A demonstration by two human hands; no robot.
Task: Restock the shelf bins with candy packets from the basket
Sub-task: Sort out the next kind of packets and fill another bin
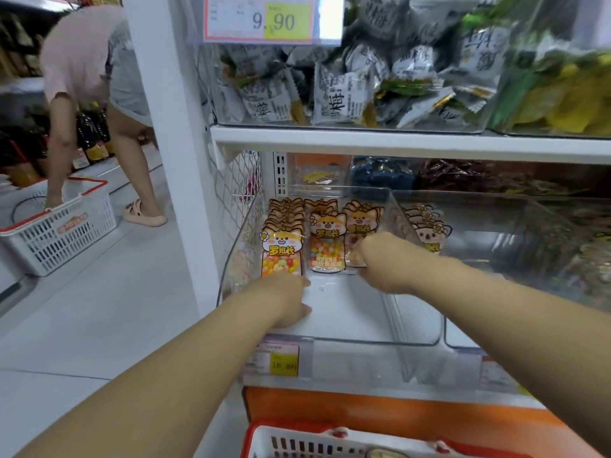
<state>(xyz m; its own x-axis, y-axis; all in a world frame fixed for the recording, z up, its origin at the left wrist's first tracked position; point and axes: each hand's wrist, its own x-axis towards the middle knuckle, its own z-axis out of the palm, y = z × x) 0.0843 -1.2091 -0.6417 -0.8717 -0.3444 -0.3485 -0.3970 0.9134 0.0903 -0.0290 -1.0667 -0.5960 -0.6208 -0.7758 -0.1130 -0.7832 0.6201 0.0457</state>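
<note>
A clear plastic shelf bin (330, 340) on the lower shelf holds three rows of fox-shaped candy packets. My left hand (287, 299) rests inside the bin at the foot of the left row's front packet (281, 251), fingers curled, touching its lower edge. My right hand (380, 259) is closed on the lower part of the right row's front packet (358, 226). The middle row's front packet (327, 246) stands free between them. The red-rimmed white basket (297, 441) sits at the bottom edge, its contents mostly out of view.
A neighbouring clear bin (496, 259) on the right holds similar packets (426, 231). The upper shelf carries bins of grey snack bags (330, 90). At left, another person (89, 77) bends over a second white basket (56, 233) on the floor.
</note>
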